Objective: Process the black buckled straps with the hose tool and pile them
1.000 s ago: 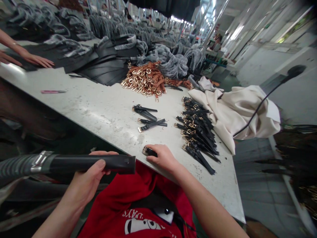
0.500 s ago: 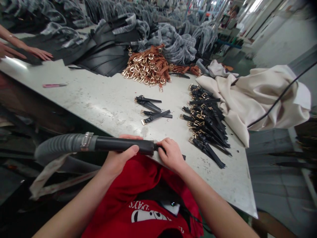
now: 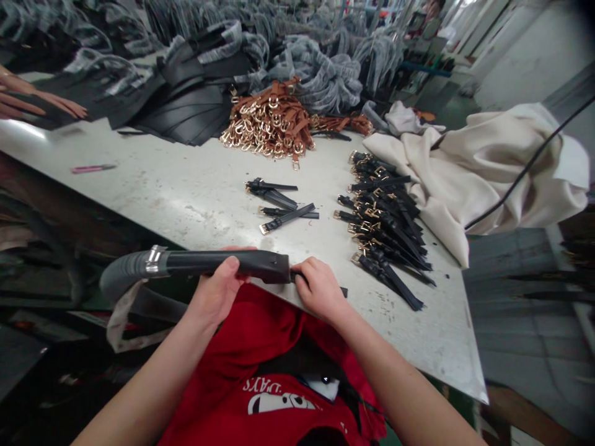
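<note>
My left hand is wrapped round the black nozzle of a grey ribbed hose, with the thumb on top. The nozzle lies level over the table's front edge, its end pointing right. Just off that end my right hand is closed on a small black strap; one end sticks out past the hand and the rest is hidden by the fingers. Beyond my hands several black buckle straps lie loosely together. To their right is a larger pile of black buckle straps with gold buckles.
Brown straps with gold hardware are heaped at the back of the table. Black leather pieces and wrapped handles lie behind. Cream fabric covers the right corner. A pink pen-like tool and another person's hands are left.
My left hand and the nozzle have shifted slightly, and the nozzle has rolled so a small hole shows near its end. The hose bend has moved right. My right hand stays by the nozzle's end.
</note>
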Available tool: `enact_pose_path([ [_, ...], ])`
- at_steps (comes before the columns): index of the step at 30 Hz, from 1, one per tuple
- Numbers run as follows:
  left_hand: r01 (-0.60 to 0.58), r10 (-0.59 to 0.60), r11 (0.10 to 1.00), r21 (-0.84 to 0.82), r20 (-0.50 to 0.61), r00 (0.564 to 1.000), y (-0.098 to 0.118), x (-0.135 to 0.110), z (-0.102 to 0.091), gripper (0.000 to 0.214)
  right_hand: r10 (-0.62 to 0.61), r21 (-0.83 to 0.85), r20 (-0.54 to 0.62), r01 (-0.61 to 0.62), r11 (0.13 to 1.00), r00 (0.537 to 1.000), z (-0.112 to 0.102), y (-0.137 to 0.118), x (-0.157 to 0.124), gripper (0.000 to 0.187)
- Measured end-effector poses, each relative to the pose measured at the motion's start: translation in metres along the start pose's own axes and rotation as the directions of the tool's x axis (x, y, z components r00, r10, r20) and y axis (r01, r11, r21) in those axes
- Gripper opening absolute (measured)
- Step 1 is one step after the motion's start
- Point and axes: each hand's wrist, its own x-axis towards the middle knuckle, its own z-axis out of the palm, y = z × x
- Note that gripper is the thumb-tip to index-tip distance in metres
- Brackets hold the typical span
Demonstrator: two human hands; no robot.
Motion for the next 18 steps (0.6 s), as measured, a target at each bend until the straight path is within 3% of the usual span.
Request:
enact_pose_path([
  [6,-0.099,0.105,0.993,0.07,-0.078,0.991,0.025,-0.01,-0.027,0.033,0.003,-0.01,-0.048,-0.004,1.0,0.999,0.001,-0.003,-0.002,0.022],
  [11,-0.071,0.085,0.988,0.136,-0.102,0.991,0.024,-0.03,-0.041,0.036,0.014,-0.131,-0.034,-0.019,0.991,0.999,-0.01,-0.005,-0.007,0.022],
  [18,-0.081,0.091,0.983,0.162,-0.05,0.995,0.027,-0.037,-0.038,0.033,0.021,-0.206,0.0,-0.02,0.978,1.0,-0.015,-0.005,-0.01,0.011],
])
